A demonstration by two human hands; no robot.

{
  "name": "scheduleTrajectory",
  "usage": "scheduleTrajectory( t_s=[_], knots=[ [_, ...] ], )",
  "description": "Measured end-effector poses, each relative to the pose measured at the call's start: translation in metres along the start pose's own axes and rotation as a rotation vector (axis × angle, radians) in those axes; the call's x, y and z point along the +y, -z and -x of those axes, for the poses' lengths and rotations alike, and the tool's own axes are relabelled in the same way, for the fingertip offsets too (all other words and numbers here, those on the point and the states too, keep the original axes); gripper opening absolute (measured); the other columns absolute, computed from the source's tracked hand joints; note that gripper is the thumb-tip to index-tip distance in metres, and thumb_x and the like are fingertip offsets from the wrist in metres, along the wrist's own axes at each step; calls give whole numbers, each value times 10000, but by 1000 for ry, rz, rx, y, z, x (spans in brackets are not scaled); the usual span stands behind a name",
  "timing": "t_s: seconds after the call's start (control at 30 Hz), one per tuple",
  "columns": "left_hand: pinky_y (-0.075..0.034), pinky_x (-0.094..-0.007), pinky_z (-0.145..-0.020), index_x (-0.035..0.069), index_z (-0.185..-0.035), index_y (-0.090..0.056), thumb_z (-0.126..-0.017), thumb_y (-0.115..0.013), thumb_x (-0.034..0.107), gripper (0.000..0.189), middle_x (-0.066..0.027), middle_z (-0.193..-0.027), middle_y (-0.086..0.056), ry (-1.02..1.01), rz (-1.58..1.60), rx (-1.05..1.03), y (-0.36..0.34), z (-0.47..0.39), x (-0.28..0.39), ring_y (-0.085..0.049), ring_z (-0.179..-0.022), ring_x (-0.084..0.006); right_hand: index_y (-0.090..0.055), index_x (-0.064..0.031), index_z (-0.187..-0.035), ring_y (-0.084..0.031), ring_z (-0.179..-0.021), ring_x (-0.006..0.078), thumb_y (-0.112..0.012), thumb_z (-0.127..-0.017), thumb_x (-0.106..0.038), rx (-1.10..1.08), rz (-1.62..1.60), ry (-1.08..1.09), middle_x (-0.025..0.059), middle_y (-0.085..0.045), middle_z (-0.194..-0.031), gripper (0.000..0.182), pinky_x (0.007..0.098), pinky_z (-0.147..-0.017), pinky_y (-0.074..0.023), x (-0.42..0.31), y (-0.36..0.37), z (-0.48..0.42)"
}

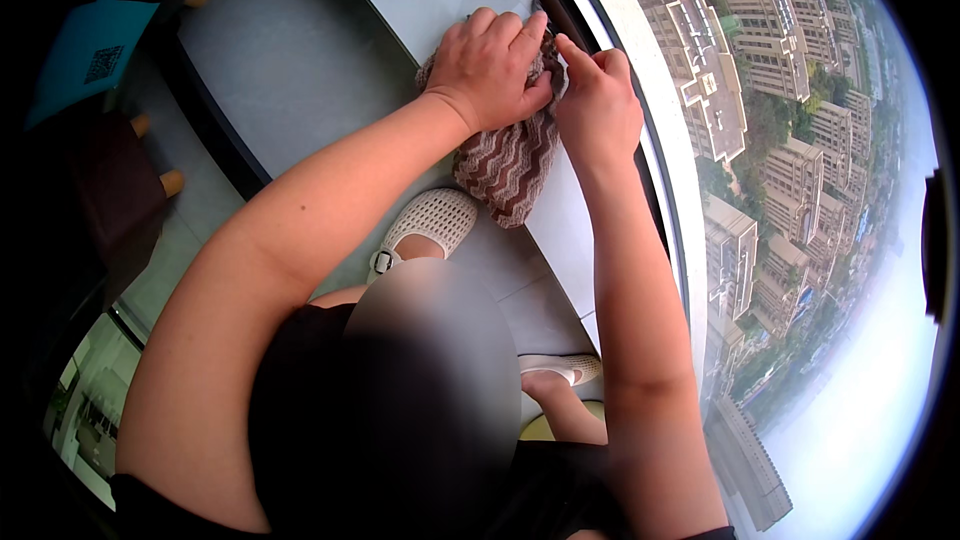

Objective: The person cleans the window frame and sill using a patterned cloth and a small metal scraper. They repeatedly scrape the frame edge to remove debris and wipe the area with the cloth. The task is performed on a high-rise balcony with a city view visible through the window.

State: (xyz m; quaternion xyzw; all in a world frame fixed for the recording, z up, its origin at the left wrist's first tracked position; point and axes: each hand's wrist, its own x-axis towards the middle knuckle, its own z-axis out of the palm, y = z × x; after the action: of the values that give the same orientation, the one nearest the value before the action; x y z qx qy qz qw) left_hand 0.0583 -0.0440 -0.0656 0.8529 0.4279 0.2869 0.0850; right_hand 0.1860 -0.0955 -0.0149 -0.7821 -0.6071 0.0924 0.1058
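A brown and beige zigzag-patterned cloth [504,172] lies on a pale tiled ledge [566,240] beside the window, one end hanging over the ledge's edge. My left hand [491,67] rests on top of its upper part, fingers bent and thumb pressed towards the cloth. At the cloth's right edge, next to the window frame, my right hand [600,105] has its index finger extended and the other fingers curled. Its fingertip meets a dark, bunched part of the cloth near the frame; whether it pinches the fabric cannot be made out.
The window frame [679,232] runs along the right, with tall buildings [795,187] far below outside. My feet in beige perforated shoes [435,214] stand on the grey tiled floor. At the left are a dark brown seat with wooden legs [112,187] and a teal item bearing writing [97,37].
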Motion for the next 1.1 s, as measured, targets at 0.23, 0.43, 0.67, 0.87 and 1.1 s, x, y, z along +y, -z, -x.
scheduleTrajectory(
  t_s=[0.23,0.43,0.67,0.87,1.1],
  knots=[
    [-454,-372,-676,94,-1169,-590,-696,-655,317,526,-33,-879,-536,1,8,-7,0,0,0,-512,-840,-236,-641,-280,-1148,-624,-757,249,-602,-794,-117,-24,19,-5,54,-530,-937,392,373,-637,-508,-1,4,0],
    [-453,-371,-674,95,-1171,-590,-691,-662,322,536,-33,-878,-535,-2,15,7,-1,0,0,-511,-840,-236,-642,-277,-1146,-614,-738,246,-589,-792,-99,33,11,16,50,-524,-927,400,366,-620,-505,2,0,4],
    [-440,-381,-731,91,-1177,-579,-697,-658,365,558,-33,-930,-540,25,7,-69,-1,0,0,-502,-918,-234,-643,-265,-1149,-616,-740,247,-583,-797,-102,24,18,28,50,-526,-921,392,367,-612,-502,2,-1,2],
    [-448,-377,-700,87,-1168,-580,-688,-664,354,556,-33,-909,-538,18,-6,-38,-1,-1,0,-510,-884,-236,-640,-256,-1155,-627,-756,257,-580,-804,-118,-26,40,45,62,-543,-935,382,371,-635,-505,-3,7,-4],
    [-463,-376,-673,81,-1164,-577,-681,-673,344,558,-34,-896,-545,35,-26,-12,-3,-5,0,-525,-854,-241,-630,-235,-1167,-630,-798,268,-556,-824,-133,-60,45,30,85,-551,-943,366,371,-674,-506,-10,10,-9]
  ],
)
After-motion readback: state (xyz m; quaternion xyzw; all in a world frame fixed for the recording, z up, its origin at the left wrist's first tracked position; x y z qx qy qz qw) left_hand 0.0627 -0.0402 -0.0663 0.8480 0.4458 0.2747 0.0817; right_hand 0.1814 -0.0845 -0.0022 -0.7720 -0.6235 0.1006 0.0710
